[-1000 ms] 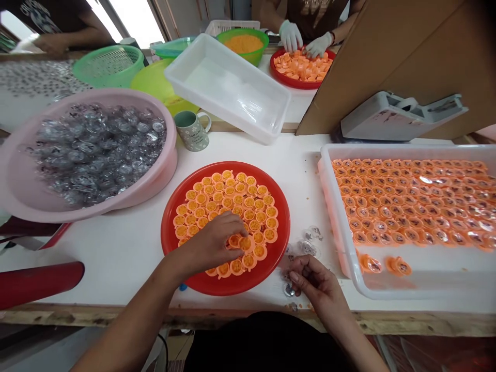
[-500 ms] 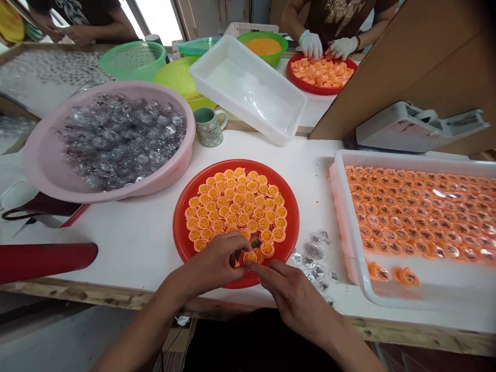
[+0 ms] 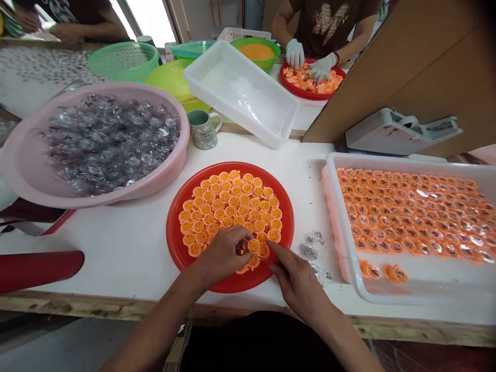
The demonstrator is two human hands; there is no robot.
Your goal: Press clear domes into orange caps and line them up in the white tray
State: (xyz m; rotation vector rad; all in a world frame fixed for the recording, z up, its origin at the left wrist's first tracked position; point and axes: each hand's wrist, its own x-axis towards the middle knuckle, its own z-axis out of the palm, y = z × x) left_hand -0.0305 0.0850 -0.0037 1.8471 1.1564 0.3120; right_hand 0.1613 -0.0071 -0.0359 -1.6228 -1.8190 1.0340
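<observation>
Small round orange plastic pieces with yellow-orange grains in their cups crowd a red round tray [image 3: 176, 217]. Over the tray's near side, my left hand [image 3: 225, 250] has its thumb and fingers closed around the edge of one orange cup piece [image 3: 253, 246]. My right hand [image 3: 302, 276] is just right of it, index finger stretched toward the neighbouring pieces and thumb held apart; I see nothing in its grip. Clear discs with dark prints [image 3: 310, 251] lie loose on the white table to the right of the tray, partly hidden by my right hand.
A white bin [image 3: 360, 289] at right holds rows of orange pieces topped with printed discs. At left stands a pink basin [image 3: 155, 194] of clear discs. Behind are a mug [image 3: 203, 132], a tilted white tub [image 3: 242, 98] and a co-worker's gloved hands [image 3: 323, 67] over orange parts.
My right hand has moved slightly right, its fingers coming away from the piece at my left fingers. The co-worker's gloved hands have spread over the orange parts. The view has shifted a little.
</observation>
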